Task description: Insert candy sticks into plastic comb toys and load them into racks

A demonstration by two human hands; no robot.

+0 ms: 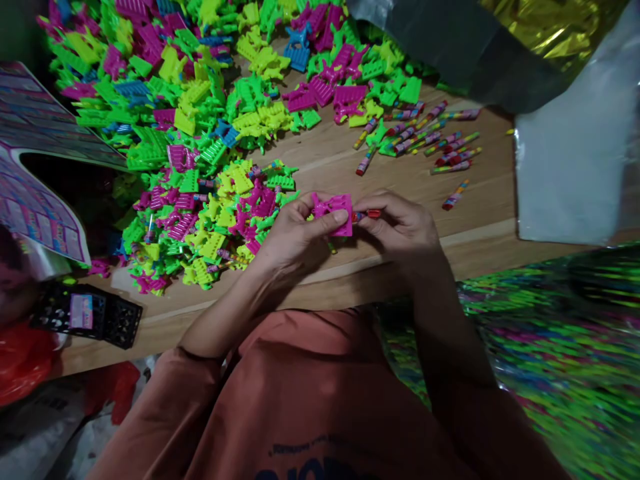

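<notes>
My left hand (295,233) is closed on a pink plastic piece (340,202), moulded with a figure and slots, its thumb pressed on the front. From the right, my right hand (405,223) pinches a small wrapped tube (371,214) with red ends and a colourful label. The tube's inner end meets the edge of the pink piece; whether it is inside cannot be told. Beside my left hand lies a pile of green, yellow and pink pieces (200,227), some with tubes in them. Loose small tubes (430,137) are scattered beyond my right hand.
A larger heap of bright plastic pieces (150,60) covers the table's far left. Printed card sheets (45,193) and a black plastic tray (85,313) are at the left. A white pack (565,180) and a dark bag (450,47) lie right; filled clear bags (565,347) sit below the edge.
</notes>
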